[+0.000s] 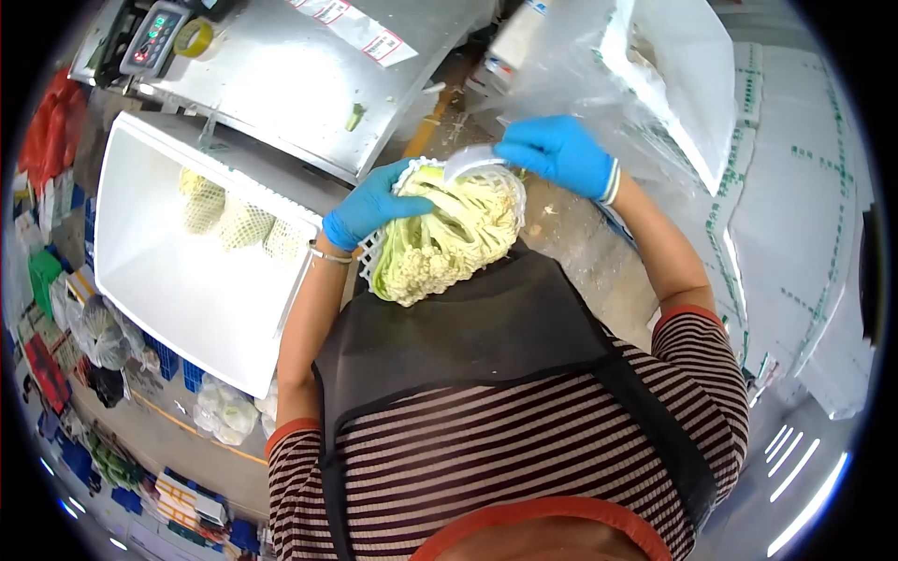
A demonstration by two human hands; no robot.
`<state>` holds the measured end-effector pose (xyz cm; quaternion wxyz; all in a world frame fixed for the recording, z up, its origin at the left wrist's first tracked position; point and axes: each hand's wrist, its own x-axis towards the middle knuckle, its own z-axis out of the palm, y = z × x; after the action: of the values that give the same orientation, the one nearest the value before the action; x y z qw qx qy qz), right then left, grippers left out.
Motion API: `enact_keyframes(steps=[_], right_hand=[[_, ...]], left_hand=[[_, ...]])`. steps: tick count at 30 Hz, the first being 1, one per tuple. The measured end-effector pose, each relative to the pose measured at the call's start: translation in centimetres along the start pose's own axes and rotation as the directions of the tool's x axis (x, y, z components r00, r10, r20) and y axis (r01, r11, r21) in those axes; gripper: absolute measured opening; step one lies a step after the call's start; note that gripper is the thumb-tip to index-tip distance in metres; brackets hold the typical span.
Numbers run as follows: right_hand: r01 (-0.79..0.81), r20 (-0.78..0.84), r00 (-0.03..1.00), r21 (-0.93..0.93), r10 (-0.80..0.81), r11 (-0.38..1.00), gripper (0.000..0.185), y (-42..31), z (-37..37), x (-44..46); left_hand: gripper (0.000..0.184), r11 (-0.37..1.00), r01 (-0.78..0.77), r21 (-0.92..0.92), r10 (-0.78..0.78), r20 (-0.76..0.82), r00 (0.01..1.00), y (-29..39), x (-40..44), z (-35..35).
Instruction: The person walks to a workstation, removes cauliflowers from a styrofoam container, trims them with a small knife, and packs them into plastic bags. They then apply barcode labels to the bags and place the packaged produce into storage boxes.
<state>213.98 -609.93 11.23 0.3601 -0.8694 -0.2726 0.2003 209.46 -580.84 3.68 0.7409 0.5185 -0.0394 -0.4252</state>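
Note:
A cauliflower (447, 248) with pale curds and green-yellow stems is held in front of the apron, partly wrapped in a white foam net (514, 194). My left hand (379, 208), in a blue glove, grips its left side through the net, thumb lying across the stems. Above the right part of the cauliflower, my right hand (559, 157), gloved too, has its fingers closed on one end of a whitish curved, blade-like piece (472, 162). Its exact kind is unclear. The piece's other end reaches over the stems.
To the left, a white foam box (187, 299) contains several netted cauliflowers (245, 222). A metal table (271, 79) ahead carries a scale (154, 37), a tape roll (194, 38) and a green scrap (354, 117). Another white box (687, 65) with plastic film stands at the upper right.

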Motion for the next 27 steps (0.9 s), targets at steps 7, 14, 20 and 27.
enact_keyframes(steps=[7,14,20,27], right_hand=[[-0.054,-0.090,0.995,-0.130,0.042,0.990,0.030,3.3,2.8,-7.4],[-0.397,-0.020,0.888,0.469,0.459,0.789,0.024,6.9,1.4,-15.2],[-0.244,-0.068,0.964,0.163,0.257,0.956,0.022,8.7,1.6,-17.2],[-0.309,-0.233,0.891,0.318,0.390,0.896,0.025,8.6,2.6,-18.2]], left_hand=[[0.048,0.997,0.030,-0.071,-0.022,0.115,0.993,-4.9,4.5,0.5],[0.057,0.980,0.190,-0.062,-0.175,0.190,0.966,-7.2,8.6,2.6],[0.058,0.936,0.241,-0.255,-0.200,0.178,0.964,-9.5,10.4,4.8],[0.058,0.856,0.261,-0.447,-0.192,0.194,0.962,-9.6,10.5,7.0]])
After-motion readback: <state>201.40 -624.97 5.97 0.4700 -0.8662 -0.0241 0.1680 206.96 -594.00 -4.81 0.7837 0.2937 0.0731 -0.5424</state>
